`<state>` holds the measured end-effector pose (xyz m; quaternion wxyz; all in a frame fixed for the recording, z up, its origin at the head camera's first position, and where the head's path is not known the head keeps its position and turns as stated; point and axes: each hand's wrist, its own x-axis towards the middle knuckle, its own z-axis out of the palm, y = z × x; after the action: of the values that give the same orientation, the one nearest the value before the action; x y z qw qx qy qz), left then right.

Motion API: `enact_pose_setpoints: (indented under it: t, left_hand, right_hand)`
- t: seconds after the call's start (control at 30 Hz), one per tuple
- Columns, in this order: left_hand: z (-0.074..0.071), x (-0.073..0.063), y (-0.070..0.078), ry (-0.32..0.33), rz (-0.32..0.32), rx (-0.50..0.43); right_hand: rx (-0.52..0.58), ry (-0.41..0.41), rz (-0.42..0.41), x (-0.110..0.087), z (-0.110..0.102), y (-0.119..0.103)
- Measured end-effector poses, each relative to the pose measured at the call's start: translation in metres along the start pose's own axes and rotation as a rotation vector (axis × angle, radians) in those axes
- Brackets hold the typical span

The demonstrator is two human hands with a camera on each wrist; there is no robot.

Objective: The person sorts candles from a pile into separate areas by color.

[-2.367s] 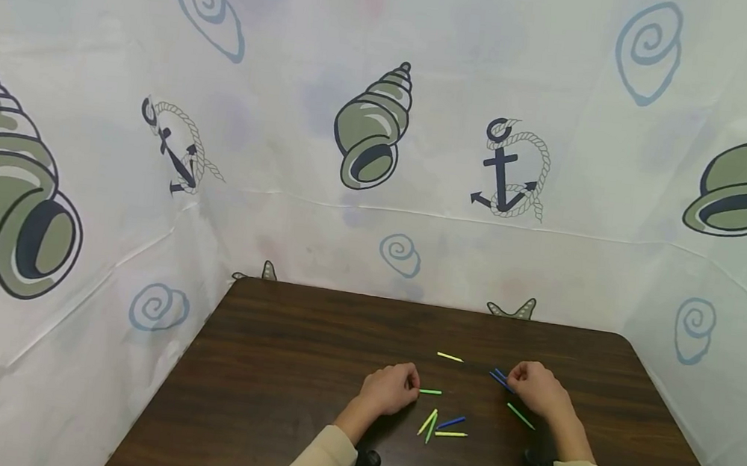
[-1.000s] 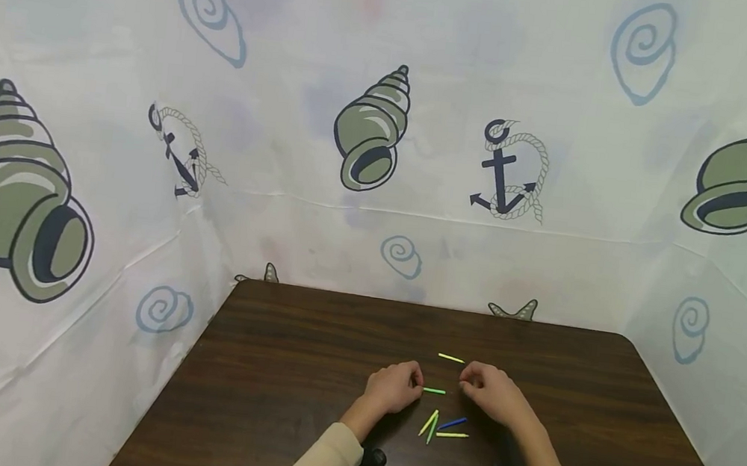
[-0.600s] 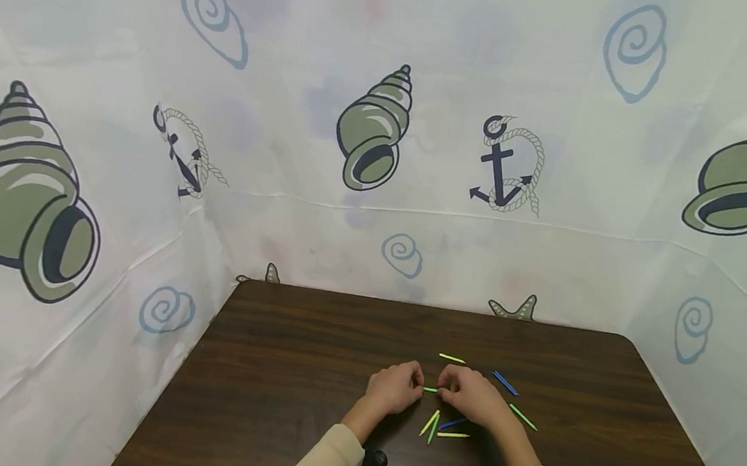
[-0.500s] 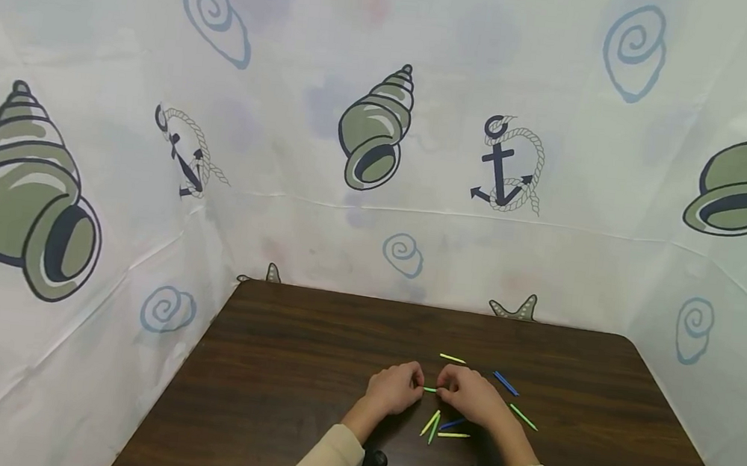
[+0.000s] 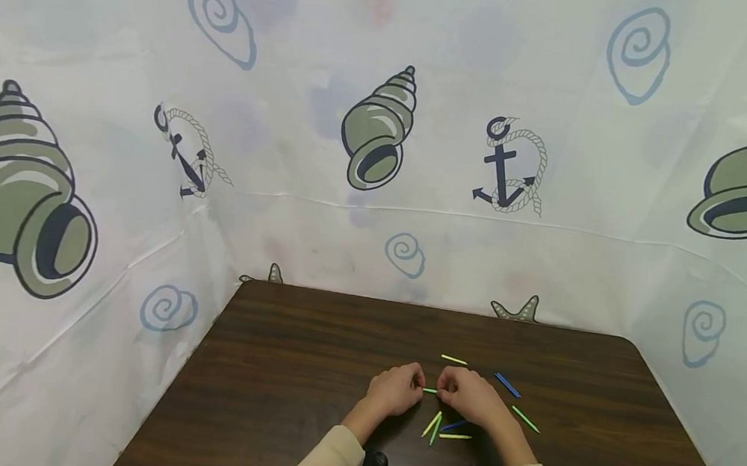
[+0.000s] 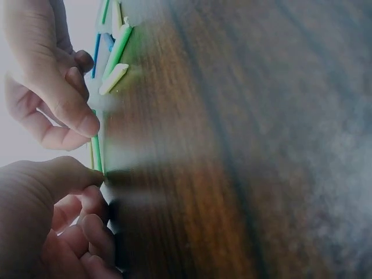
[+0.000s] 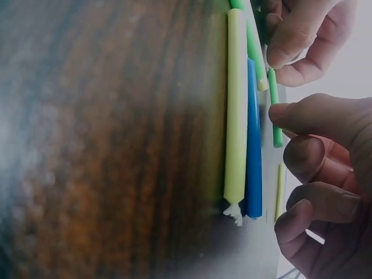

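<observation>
A short green candle [image 5: 430,390] lies crosswise between the two hands over the dark table. My left hand [image 5: 393,391] pinches its left end between thumb and fingers. At the other end, the thumb and fingertips of my right hand [image 5: 471,397] pinch it too; in the right wrist view the candle [image 7: 277,137] sticks out past that thumb. Just below the hands lie a yellow candle [image 5: 455,437] with a frayed white wick, a blue candle [image 7: 254,168], and a green candle [image 5: 435,431] beside another yellow candle [image 5: 431,424]. The right forearm partly overlaps the blue one.
Beyond the hands lies a yellow candle [image 5: 454,359]. Two blue candles [image 5: 507,385] lie side by side to the right, with a green candle [image 5: 526,419] nearer. A white curtain [image 5: 292,233] printed with shells and anchors surrounds the wooden table [image 5: 252,371].
My right hand has left the two blue candles on the right and moved left to the green candle, pinching its free end. The left hand has kept its pinch almost in place.
</observation>
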<state>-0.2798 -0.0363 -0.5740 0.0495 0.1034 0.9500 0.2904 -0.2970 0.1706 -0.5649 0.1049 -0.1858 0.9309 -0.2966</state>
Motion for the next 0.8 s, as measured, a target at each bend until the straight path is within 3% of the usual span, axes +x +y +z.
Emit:
enact_pose_setpoints:
  t: [0.3,0.8]
  left_hand:
    - [-0.008,-0.003,0.011,0.002,-0.018,0.019]
    - [-0.007,0.001,0.009,-0.009,-0.009,0.000]
  right_hand:
    - [-0.025,-0.021,-0.006,-0.001,-0.008,-0.006]
    - [-0.033,-0.012,-0.006,-0.007,-0.017,0.003]
